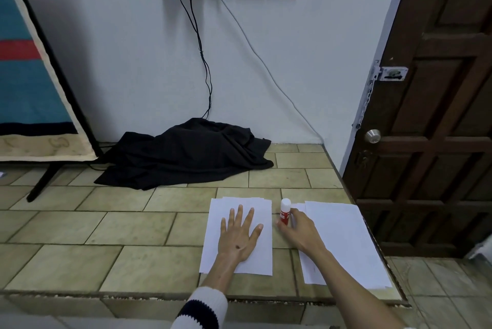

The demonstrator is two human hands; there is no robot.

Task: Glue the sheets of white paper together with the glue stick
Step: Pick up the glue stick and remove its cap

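Two stacks of white paper lie on the tiled platform. My left hand (239,235) lies flat with spread fingers on the left stack (262,249). The right stack (346,238) reaches toward the platform's right edge, and my right forearm crosses over it. Between the stacks a red glue stick (285,211) with a white cap stands upright. My right hand (298,230) pinches its red body between thumb and fingers.
A heap of black cloth (186,153) lies against the wall at the back of the tiled platform (119,227). Cables hang from wall sockets above it. A framed panel (32,76) on a black stand leans at the left. A brown door (431,116) stands to the right.
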